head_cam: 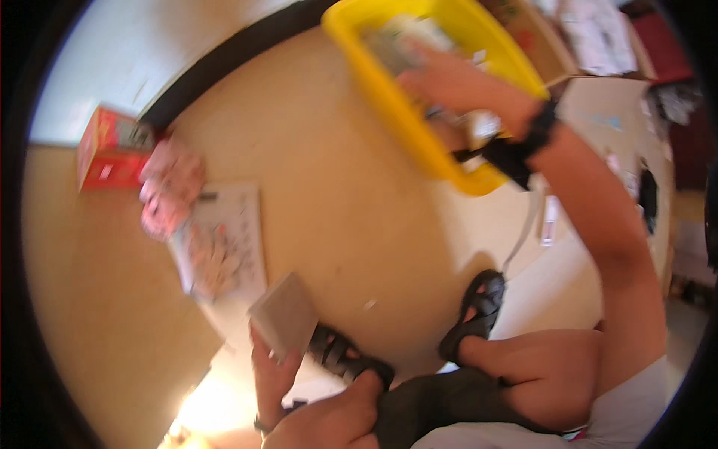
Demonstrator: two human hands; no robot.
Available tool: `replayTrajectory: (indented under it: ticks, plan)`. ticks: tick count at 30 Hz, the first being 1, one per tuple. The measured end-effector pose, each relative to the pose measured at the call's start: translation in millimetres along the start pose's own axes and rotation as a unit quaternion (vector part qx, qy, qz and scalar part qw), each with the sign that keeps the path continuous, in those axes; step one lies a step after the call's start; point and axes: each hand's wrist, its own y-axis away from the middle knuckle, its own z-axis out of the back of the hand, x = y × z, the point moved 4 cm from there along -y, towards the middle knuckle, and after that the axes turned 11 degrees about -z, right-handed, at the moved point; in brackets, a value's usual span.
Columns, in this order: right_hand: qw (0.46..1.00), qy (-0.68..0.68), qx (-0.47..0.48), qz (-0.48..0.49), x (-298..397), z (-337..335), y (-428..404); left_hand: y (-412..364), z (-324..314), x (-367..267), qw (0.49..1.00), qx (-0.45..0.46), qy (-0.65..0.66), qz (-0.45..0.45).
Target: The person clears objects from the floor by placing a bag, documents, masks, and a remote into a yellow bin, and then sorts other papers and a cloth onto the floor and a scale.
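My left hand (276, 359) grips a flat greyish rectangular box (286, 315) from below, above the tan floor (348, 236) and next to my left sandal (348, 354). My right hand (429, 76) reaches into a yellow plastic bin (370, 95) at the top. Pale and clear small things (420, 31) lie in the bin around my fingers. Motion blur hides whether my right hand is closed on any of them. A black band with a dark device (507, 160) sits on my right wrist.
On the left, a white printed sheet (249, 224) lies beneath a clear bag of pale items (213, 261). A pink plastic bag (171, 182) leans near a red box (109, 151). Cardboard boxes (600, 106) stand right of the bin; my right sandal (483, 306) is below it.
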Motion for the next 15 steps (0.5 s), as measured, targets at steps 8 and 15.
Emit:
replayTrajectory:
  ticks: [8, 15]
  plan:
    - [0.951, -0.131, 0.132, 0.249, 116.5, -49.1, 116.6, -0.6, 25.0, 31.0, 0.982, 0.030, 0.180, 0.052]
    - [0.844, -0.141, 0.503, 0.122, 132.5, -139.0, 169.6, 7.0, 6.7, 19.7, 0.894, 0.206, 0.399, 0.017]
